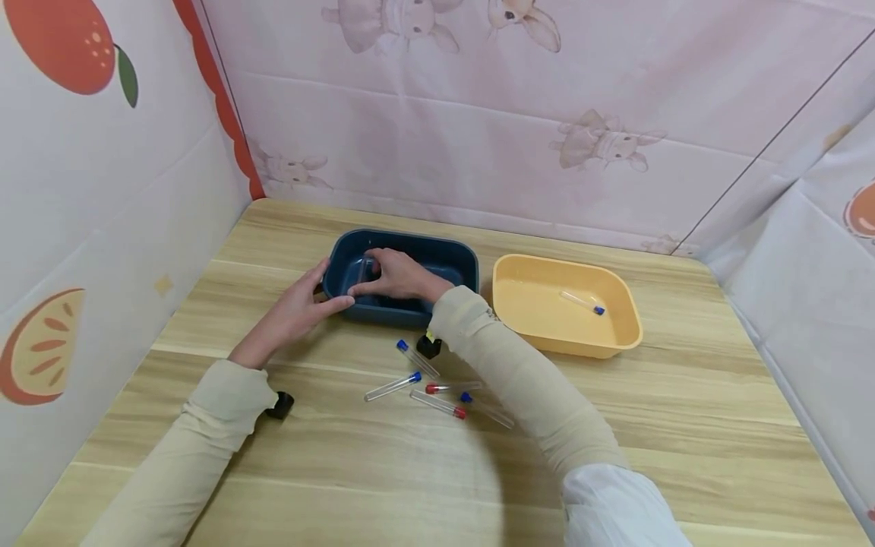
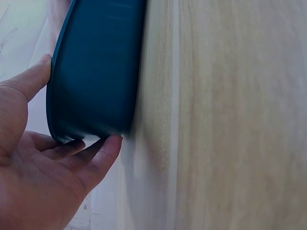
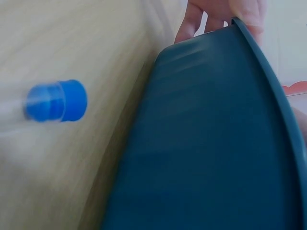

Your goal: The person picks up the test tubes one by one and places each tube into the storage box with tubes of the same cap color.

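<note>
My left hand holds the near left corner of a dark blue plastic tray. In the left wrist view its thumb lies on the rim and its fingers bend against the end wall. My right hand reaches down inside the same tray, at its left end, and pinches a clear test tube. The tube stands tilted near the fingertips, its cap hidden. On the wood table in front lie several capped test tubes, among them a blue-capped tube and a red-capped tube.
To the right stands a yellow tray with one blue-capped tube in it. A black wrist device hangs under the right sleeve, close to the loose tubes. Printed cloth walls border the table at the back and sides.
</note>
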A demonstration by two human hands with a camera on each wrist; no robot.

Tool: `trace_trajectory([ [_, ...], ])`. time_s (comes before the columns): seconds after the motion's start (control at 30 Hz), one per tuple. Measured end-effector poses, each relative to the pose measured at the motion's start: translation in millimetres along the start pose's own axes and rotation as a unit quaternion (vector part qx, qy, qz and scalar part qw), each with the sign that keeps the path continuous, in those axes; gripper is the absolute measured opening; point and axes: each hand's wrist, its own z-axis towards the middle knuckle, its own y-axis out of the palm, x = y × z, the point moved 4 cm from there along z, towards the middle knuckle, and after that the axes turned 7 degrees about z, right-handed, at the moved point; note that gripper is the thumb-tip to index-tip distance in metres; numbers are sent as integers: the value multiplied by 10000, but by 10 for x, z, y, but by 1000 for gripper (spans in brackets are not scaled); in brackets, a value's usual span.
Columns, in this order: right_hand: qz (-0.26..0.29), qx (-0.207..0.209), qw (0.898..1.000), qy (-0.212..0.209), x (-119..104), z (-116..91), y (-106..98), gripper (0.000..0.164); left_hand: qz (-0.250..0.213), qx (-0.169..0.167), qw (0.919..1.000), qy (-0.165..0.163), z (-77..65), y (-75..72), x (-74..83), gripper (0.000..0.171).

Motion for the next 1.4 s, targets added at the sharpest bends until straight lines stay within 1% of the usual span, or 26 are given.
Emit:
trace_trajectory([
  [0.37, 7, -25, 9999, 98, 18, 4, -2, 88, 64, -29, 10000, -22, 15, -1, 14, 99],
  [0.63, 1, -48, 10000, 28, 47, -14, -3, 83, 32, 1, 10000, -23, 15, 14, 9, 96],
  [0.77, 189, 6, 9998, 89, 89, -52, -32, 78, -16, -17, 10000, -97, 15, 20, -1, 99],
  [0.9, 467, 98, 9988, 143, 137, -98, -85, 73, -75, 10, 9999, -87, 26, 20, -5, 101],
  [1.0, 629, 176, 9978, 137, 172, -136, -119, 69, -95, 28, 9999, -77, 34, 23, -5, 99],
  [1.17, 783, 366, 9963, 37, 187, -217, -178, 61, -117, 18, 9999, -103, 37, 28, 4, 95],
  [1.4, 885, 514, 9946, -145, 159, -343, -276, 57, -98, -15, 9998, -143, 31, 18, 11, 95],
])
